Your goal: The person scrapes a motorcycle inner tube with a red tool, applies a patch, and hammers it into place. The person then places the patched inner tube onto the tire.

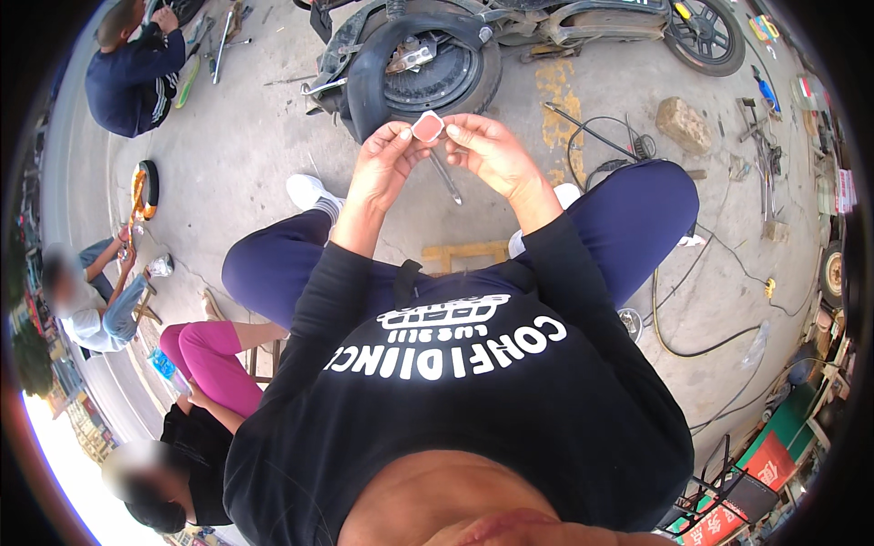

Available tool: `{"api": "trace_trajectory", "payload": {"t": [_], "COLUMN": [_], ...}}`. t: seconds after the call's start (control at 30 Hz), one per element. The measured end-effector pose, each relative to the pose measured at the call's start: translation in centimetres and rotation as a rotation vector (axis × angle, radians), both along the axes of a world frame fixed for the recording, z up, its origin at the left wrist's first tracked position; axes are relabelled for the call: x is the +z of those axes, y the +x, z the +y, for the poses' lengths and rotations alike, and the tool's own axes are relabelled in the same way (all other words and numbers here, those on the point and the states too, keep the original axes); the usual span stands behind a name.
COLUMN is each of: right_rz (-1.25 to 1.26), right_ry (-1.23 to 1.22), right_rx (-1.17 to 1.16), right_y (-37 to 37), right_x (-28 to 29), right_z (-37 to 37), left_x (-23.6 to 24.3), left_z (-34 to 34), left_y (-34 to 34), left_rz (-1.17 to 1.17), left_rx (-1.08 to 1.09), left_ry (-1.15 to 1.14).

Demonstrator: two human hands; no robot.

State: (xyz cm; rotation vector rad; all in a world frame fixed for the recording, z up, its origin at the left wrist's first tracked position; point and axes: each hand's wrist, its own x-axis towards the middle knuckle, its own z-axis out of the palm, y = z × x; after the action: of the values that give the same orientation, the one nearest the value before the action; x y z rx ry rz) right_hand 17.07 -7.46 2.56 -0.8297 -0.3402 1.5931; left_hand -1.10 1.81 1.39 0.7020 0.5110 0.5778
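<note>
A red sign point(772, 460) with pale marks leans at the lower right edge, beside a green board point(790, 420). The left hand point(384, 156) and right hand point(487, 146) are raised before the chest, each pinching one edge of a small patch point(428, 126) between thumb and fingertips. The patch is rounded-square, pinkish-red with a pale rim, held above a black tyre point(421, 68) on the concrete floor point(246, 146).

Two bare hands, the left hand point(387, 159) and the right hand point(487, 146), are seen, with one small pink patch point(427, 126) pinched between them. One thin metal tool point(445, 176) is counted below. One scooter wheel point(428, 68) and one stone point(685, 124) are seen on the concrete ground point(246, 155). Three other people are counted at the left.
</note>
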Motion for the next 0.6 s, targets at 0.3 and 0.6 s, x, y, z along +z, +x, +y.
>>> {"api": "trace_trajectory", "payload": {"t": [0.3, 0.6], "right_rz": [0.054, 0.101], "right_ry": [-0.015, -0.005], "right_rx": [-0.032, -0.021], "right_y": [-0.11, -0.08], "right_x": [-0.69, -0.98], "right_z": [0.07, 0.10], "left_x": [-0.50, -0.80], "left_z": [-0.32, -0.39], "left_y": [0.10, 0.06], "left_rz": [-0.010, -0.039], "left_rx": [0.025, 0.000], "left_ry": [-0.020, -0.043]}}
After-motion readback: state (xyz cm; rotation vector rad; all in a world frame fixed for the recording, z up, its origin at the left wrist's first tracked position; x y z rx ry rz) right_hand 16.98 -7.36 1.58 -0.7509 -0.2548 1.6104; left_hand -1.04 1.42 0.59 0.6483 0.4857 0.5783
